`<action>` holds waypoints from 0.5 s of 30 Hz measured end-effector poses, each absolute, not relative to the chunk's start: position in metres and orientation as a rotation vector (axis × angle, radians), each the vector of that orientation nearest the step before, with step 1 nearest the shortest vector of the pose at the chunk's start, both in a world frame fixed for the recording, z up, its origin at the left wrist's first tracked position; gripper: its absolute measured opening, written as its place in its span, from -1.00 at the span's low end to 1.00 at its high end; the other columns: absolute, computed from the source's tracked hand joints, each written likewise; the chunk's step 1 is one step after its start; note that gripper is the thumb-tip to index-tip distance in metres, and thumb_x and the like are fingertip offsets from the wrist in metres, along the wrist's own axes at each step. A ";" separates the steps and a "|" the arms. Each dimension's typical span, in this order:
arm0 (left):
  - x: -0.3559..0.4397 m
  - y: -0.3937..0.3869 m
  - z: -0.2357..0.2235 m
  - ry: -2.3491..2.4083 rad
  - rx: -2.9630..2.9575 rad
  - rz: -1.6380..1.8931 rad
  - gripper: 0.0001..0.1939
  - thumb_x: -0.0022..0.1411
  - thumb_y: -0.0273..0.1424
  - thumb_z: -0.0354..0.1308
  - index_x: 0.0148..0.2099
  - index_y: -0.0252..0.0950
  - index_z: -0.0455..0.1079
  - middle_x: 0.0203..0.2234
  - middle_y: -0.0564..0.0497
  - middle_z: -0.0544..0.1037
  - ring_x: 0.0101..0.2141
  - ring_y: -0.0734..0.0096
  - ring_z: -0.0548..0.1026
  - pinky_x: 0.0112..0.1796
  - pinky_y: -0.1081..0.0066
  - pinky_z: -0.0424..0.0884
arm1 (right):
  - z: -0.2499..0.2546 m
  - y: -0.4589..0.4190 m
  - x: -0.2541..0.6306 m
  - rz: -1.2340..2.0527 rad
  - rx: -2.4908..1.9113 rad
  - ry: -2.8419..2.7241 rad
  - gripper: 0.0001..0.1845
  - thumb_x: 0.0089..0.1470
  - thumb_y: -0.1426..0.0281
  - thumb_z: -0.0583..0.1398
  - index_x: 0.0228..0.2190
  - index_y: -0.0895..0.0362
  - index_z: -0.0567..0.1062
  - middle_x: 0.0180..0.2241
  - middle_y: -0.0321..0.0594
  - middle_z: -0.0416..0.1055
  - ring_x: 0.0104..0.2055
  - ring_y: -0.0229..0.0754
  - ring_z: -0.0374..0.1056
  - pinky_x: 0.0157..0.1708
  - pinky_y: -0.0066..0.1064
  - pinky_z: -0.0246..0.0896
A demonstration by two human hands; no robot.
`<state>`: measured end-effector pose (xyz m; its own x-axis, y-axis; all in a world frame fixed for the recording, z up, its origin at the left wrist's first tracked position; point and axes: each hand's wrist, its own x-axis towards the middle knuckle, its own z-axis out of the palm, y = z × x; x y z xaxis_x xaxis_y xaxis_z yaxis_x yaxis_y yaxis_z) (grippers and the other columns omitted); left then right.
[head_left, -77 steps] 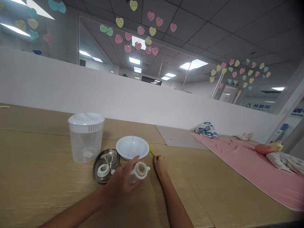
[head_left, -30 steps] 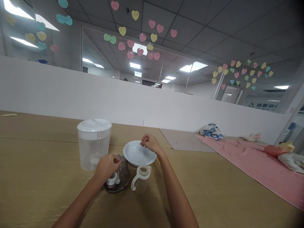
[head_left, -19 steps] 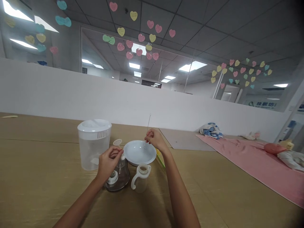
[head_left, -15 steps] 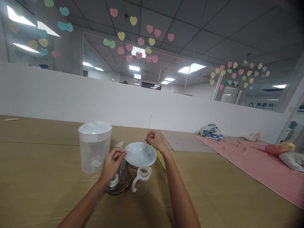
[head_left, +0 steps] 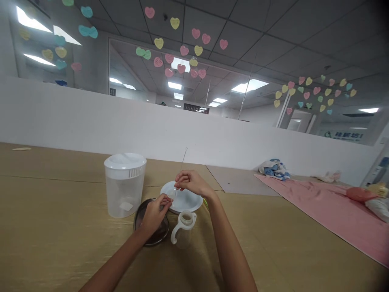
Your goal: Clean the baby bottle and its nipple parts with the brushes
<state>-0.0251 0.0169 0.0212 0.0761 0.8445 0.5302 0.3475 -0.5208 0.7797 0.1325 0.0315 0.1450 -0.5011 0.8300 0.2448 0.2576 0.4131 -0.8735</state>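
Observation:
My right hand (head_left: 191, 183) is over the white bowl (head_left: 191, 201), fingers pinched on a thin wire brush (head_left: 184, 156). Its looped end points up and its lower end reaches towards the bowl. My left hand (head_left: 155, 213) is closed at the bowl's left edge, above a metal kidney-shaped dish (head_left: 138, 219). A small whitish part (head_left: 171, 199) shows at its fingertips, mostly hidden by them. An uncapped clear bottle (head_left: 184, 236) with a white handled collar stands in front of the bowl. The left hand hides much of what lies in the dish.
A translucent bucket (head_left: 124, 190) with a white lid stands left of the bowl. A yellow-green stick-like thing (head_left: 206, 204) lies partly hidden beside the bowl. To the right are a pink cloth (head_left: 316, 207) and a blue-and-white crumpled cloth (head_left: 275, 169). A white wall (head_left: 182, 129) stands behind.
The bottle has been set down and let go. My right hand has taken up the wire brush. My left hand has picked the small part from the dish and brought it towards the brush.

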 end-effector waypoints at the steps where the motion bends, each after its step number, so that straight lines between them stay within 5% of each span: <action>1: -0.026 0.017 0.021 1.159 1.892 1.458 -0.86 0.12 -0.31 0.02 -0.29 -0.24 0.31 -0.35 0.01 0.59 -0.29 0.32 0.55 -0.24 0.41 0.41 | 0.145 0.031 0.132 1.059 -0.917 -2.010 -0.89 -0.19 0.46 0.24 -0.50 0.18 0.41 -0.56 -0.29 0.43 -0.49 -0.29 0.35 -0.43 -0.45 0.26; 15: -0.028 0.012 0.027 1.255 2.029 1.405 -0.65 0.18 -0.23 -0.05 -0.32 -0.32 0.49 -0.37 -0.07 0.59 -0.35 0.25 0.49 -0.28 0.35 0.36 | 0.146 0.029 0.133 0.951 -0.862 -2.147 -0.87 -0.13 0.37 0.24 -0.46 0.16 0.47 -0.43 -0.22 0.49 -0.29 -0.21 0.42 -0.25 -0.39 0.27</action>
<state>-0.0282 0.0123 0.0267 0.1057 0.8262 0.5533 0.4571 -0.5345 0.7109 0.1335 0.0288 0.1462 -0.5877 0.7602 0.2769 0.3059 0.5257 -0.7938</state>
